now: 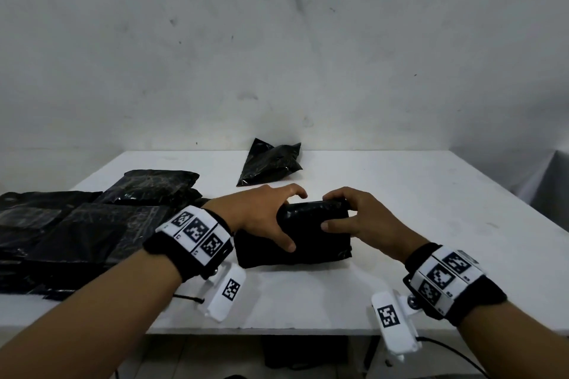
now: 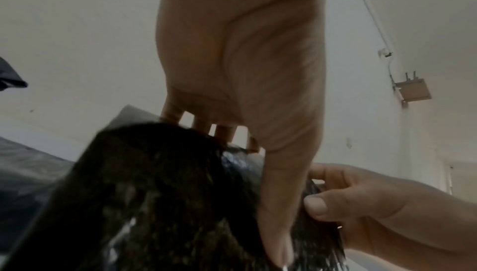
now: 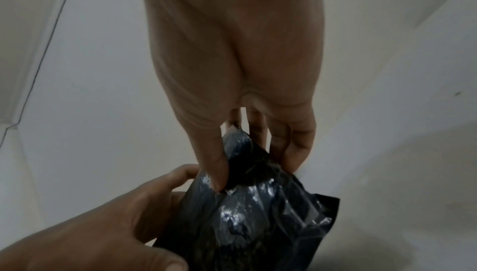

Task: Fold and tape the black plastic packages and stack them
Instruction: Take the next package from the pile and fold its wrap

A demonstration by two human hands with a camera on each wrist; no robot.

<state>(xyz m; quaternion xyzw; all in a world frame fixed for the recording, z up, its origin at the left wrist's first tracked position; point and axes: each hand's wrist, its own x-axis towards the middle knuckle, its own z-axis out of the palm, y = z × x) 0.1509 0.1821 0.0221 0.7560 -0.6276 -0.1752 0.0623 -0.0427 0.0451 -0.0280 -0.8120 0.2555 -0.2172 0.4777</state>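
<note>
While both grip, package (image 1: pixel 303 232) lies between.

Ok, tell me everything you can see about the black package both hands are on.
The folded package is glossy, crinkled black plastic, doubled over into a thick block with its rolled edge away from the person. It lies on the white table near the front edge. The left hand and right hand grip its rolled top. No tape shows.

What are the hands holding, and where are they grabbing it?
Both hold one folded black plastic package on the white table. The left hand grips its left end, the right hand pinches its top right edge.
</note>
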